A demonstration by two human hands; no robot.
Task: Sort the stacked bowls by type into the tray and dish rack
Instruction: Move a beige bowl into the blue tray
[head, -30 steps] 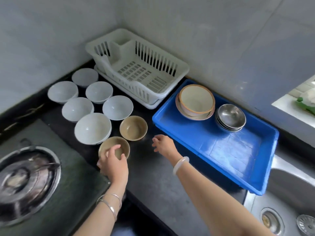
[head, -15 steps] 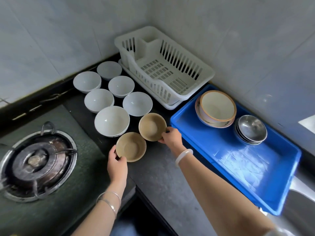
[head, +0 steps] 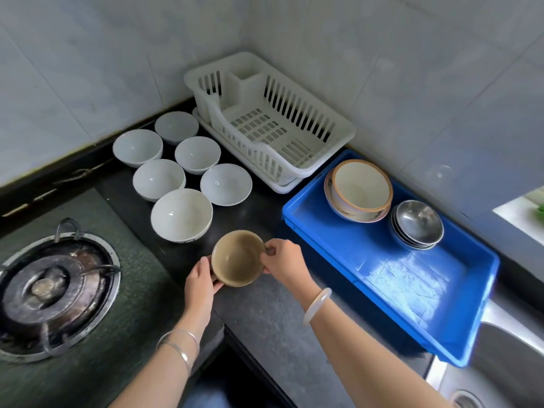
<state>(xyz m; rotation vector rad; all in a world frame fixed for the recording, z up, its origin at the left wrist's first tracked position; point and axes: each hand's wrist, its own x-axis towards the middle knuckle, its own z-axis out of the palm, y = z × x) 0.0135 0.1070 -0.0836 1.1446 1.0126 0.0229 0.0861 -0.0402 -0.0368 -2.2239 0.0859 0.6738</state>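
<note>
Slippage is our worry: left hand and right hand pinch opposite sides of the tan bowl, apparently two nested, just above the surface beside the blue tray. Loose fingers could drop it.
</note>
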